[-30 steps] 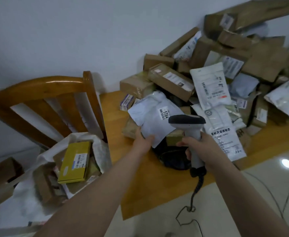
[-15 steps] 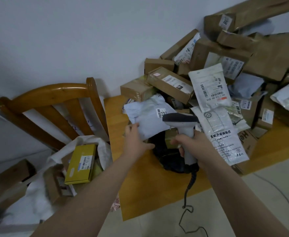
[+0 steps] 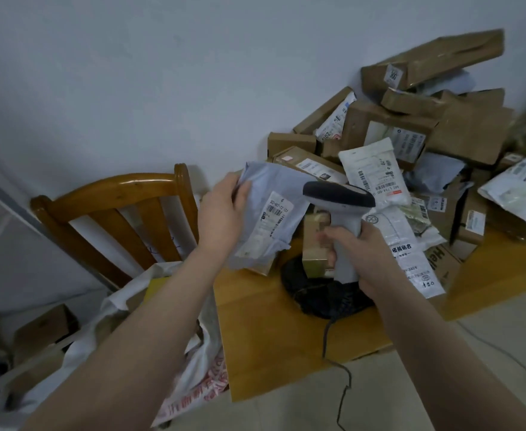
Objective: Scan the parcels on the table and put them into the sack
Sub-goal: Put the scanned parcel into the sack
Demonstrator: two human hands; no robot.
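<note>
While left hand (image 3: 221, 214) grips one mailer (image 3: 281, 197), right hand (image 3: 359, 255), one scanner (image 3: 337, 195)

Only bare skin shows. The left hand (image 3: 224, 213) is bare, and back from its grip the wrist and left forearm (image 3: 149, 337) run uncovered to the lower edge. The right hand (image 3: 358, 253), its fingers slightly blurred, is bare too. Behind its grip the right forearm (image 3: 435, 353) is uncovered to the corner.
</note>
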